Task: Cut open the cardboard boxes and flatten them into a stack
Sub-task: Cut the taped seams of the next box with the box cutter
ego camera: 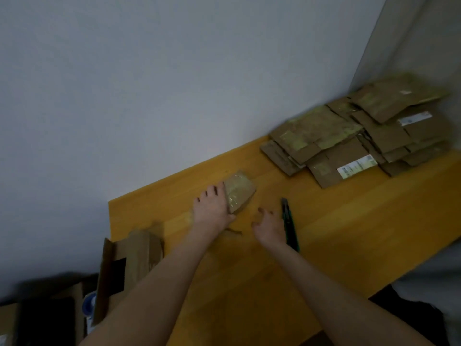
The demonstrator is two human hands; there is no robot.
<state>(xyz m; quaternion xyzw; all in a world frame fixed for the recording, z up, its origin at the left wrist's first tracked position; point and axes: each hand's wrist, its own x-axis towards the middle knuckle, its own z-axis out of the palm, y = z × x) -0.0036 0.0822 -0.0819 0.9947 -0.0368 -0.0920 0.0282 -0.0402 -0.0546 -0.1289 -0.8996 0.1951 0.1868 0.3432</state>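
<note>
Fingers (212, 190) of the left hand (212, 208) lay straight and spread, fanned over the left side of a small box (240, 192), with the thumb lying against the box's near corner. The small box was a squat block of brown cardboard, and its top and sides were wrapped in glossy clear tape that caught the light. It sat flat on the bench (349, 221), a smooth yellow wooden top, with the pale grey wall (149, 96) close behind it.

Right of the small box and nearer the person, the right hand (269, 226) hovered with its fingers (262, 211) apart and loosely bent, holding nothing. Just beyond that hand, further right of the box, a knife (289, 223) lay on the bench. It was long, slim and dark green and black, with one end pointing away from the person. Blur hid whether the hand touched it. A small curled brown scrap (233, 231) lay nearer the person than the box, between the two wrists.

Well to the right of the small box, against the wall, sat the stack of flattened cardboard (361, 136), a loose, overlapping heap of matte brown sheets. Some carried shiny tape patches and white printed labels (356, 166). Left of the small box and nearer the person, an open box (134, 258) stood at the bench's end with a flap raised and a dark inside.
</note>
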